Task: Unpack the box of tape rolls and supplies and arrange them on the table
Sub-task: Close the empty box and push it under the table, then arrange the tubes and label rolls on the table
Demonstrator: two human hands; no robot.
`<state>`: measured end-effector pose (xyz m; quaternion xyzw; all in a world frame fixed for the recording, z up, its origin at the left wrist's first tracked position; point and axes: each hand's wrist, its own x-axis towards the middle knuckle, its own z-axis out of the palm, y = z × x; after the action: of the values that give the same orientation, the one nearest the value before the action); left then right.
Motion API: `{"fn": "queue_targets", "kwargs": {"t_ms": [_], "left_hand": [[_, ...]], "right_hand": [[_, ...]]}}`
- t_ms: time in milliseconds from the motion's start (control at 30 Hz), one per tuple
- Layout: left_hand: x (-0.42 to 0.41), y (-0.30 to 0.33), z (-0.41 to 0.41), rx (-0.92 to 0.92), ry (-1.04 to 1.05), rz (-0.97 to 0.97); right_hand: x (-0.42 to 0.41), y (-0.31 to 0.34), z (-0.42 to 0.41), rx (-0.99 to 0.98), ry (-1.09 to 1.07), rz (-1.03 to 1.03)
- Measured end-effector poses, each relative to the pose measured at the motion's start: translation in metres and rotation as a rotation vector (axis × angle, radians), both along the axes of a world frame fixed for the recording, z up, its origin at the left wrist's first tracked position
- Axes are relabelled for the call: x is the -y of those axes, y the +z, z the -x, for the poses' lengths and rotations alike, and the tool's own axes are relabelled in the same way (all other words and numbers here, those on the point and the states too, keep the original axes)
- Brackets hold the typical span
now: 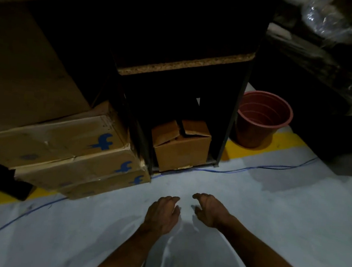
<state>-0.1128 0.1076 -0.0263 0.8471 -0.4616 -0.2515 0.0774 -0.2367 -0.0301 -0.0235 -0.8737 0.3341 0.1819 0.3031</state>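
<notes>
Cardboard box [181,146] w/ its top flaps half-open sits on the floor in the bottom bay of a dark shelf unit [186,65], far centre, well apart from my hands. Can't see what's inside it.

My left hand [163,214] and right hand [209,209] hover side by side over the pale grey floor [269,228], near centre, forearms stretched out ahead of me. Both grips hold nothing; fingers loosely curled, palms facing each other, a small gap between them. Neither touches the box.

Left of the shelf unit: stack of flattened cartons [67,155] w/ blue logo marks, a bigger plain carton [22,64] on top of them. Right of the unit: reddish plastic bucket [262,120] standing upright on a yellow floor stripe [281,143]. Thin blue cable [253,167] runs along the floor past the front of the shelf unit and off to the near left. Far right is dark, w/ crumpled clear plastic wrap [332,17] at the top; too dim to tell more.
</notes>
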Motion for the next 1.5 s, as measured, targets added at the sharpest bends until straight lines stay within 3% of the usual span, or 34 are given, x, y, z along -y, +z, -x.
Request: {"fn": "queue_targets", "kwargs": {"t_ms": [400, 833, 1033, 1500], "left_hand": [[-0.058, 0.023, 0.037, 0.033, 0.042, 0.034], [-0.094, 0.108, 0.035, 0.035, 0.107, -0.004], [-0.109, 0.207, 0.04, -0.012, 0.188, -0.026], [-0.126, 0.504, 0.036, -0.022, 0.275, 0.121]], "right_hand": [[-0.053, 0.012, 0.023, 0.037, 0.058, 0.023], [-0.077, 0.101, 0.021, 0.072, 0.134, 0.043], [-0.087, 0.197, 0.02, -0.016, 0.205, 0.017], [-0.116, 0.501, 0.006, 0.11, 0.189, 0.021]]}}
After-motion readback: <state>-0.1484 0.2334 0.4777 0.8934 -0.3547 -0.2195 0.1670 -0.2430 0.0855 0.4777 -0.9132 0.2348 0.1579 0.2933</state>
